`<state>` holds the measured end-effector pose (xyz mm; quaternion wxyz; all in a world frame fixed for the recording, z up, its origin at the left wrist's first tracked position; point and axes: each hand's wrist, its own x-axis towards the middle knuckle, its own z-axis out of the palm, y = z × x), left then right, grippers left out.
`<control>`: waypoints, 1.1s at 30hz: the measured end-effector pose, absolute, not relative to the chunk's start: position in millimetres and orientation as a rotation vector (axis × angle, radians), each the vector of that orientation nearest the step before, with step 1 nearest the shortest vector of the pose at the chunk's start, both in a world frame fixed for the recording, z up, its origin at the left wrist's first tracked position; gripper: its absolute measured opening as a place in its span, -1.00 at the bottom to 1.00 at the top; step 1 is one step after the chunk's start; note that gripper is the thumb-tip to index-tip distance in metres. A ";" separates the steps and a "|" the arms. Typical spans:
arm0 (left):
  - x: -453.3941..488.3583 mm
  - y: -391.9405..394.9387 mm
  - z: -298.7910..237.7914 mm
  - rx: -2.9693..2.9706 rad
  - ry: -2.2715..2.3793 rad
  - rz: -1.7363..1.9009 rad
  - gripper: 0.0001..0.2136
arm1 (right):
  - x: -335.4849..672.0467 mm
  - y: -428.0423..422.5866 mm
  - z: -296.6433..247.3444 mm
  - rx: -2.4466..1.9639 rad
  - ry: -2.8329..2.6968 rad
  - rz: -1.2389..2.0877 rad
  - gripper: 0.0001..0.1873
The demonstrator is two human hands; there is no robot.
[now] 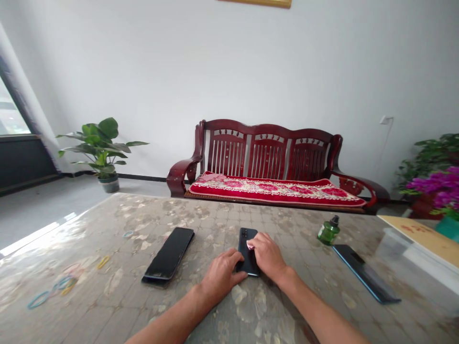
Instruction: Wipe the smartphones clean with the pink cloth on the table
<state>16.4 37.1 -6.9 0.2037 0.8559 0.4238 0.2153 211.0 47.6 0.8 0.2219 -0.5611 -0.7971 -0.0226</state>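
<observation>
A dark phone (pixel 246 239) lies back-up on the patterned table (pixel 222 215), right in front of me. My left hand (pixel 222 274) rests on its near left edge, fingers curled against it. My right hand (pixel 267 255) lies over its right side, fingers bent, with something small and pale pinched at the fingertips. A second phone (pixel 168 259) lies screen-up to the left. A third phone (pixel 366 272) lies to the right.
A small green bottle (pixel 328 231) stands right of the hands. Coloured rubber bands (pixel 53 286) lie scattered at the table's left. A clear plastic box (pixel 405 248) sits at the right edge. Beyond the table stand a red wooden bench (pixel 268 167) and potted plants (pixel 100 148).
</observation>
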 end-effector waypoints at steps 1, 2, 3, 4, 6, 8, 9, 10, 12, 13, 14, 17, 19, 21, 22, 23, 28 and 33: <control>16.5 37.0 -6.5 2.384 1.185 0.596 -0.83 | 209.8 41.1 0.4 -1.515 -2.221 -0.043 -0.70; 16.6 37.0 -6.2 2.381 1.185 0.594 -0.83 | 209.1 35.6 0.6 -1.480 -2.242 -0.022 -0.70; 16.7 36.9 -6.0 2.379 1.183 0.592 -0.82 | 209.2 32.0 1.2 -1.450 -2.260 0.001 -0.70; 16.7 36.9 -5.9 2.379 1.181 0.589 -0.82 | 209.9 31.0 2.2 -1.435 -2.268 0.019 -0.70; 16.8 37.1 -6.2 2.385 1.181 0.584 -0.82 | 212.6 37.1 4.4 -1.456 -2.253 0.028 -0.70; 16.8 37.4 -7.0 2.392 1.185 0.584 -0.82 | 215.1 51.2 6.1 -1.552 -2.196 -0.008 -0.69; 16.8 37.6 -7.4 2.394 1.187 0.588 -0.82 | 215.6 59.2 6.5 -1.607 -2.161 -0.034 -0.69; 16.9 37.7 -7.7 2.397 1.186 0.594 -0.82 | 215.3 66.4 6.7 -1.652 -2.130 -0.054 -0.69; 17.0 37.7 -7.8 2.401 1.183 0.606 -0.82 | 212.5 75.1 6.3 -1.700 -2.094 -0.075 -0.69; 17.0 37.5 -7.5 2.403 1.182 0.609 -0.82 | 210.2 75.7 5.8 -1.700 -2.093 -0.078 -0.70; 17.2 37.3 -7.1 2.404 1.182 0.611 -0.82 | 207.6 73.6 5.3 -1.686 -2.105 -0.080 -0.70; 17.7 36.4 -5.6 2.400 1.192 0.611 -0.83 | 200.8 55.7 3.5 -1.582 -2.180 -0.061 -0.71; 18.1 35.9 -5.0 2.396 1.201 0.615 -0.82 | 198.6 41.1 2.4 -1.482 -2.221 -0.009 -0.71; 18.0 35.7 -4.6 2.394 1.195 0.619 -0.80 | 198.4 30.1 0.7 -1.411 -2.196 0.073 -0.68; 17.8 35.7 -4.4 2.393 1.186 0.621 -0.80 | 198.9 26.7 -0.6 -1.389 -2.151 0.116 -0.67; 17.4 35.9 -4.2 2.390 1.174 0.626 -0.82 | 199.5 24.7 -2.3 -1.373 -2.085 0.154 -0.65; 15.0 43.3 -2.5 2.325 1.190 0.697 -0.85 | 203.3 28.1 -12.3 -1.272 -1.709 0.271 -0.70; 15.3 67.8 0.6 2.419 1.280 0.560 -0.59 | 206.1 33.3 -17.3 -1.210 -1.488 0.353 -0.76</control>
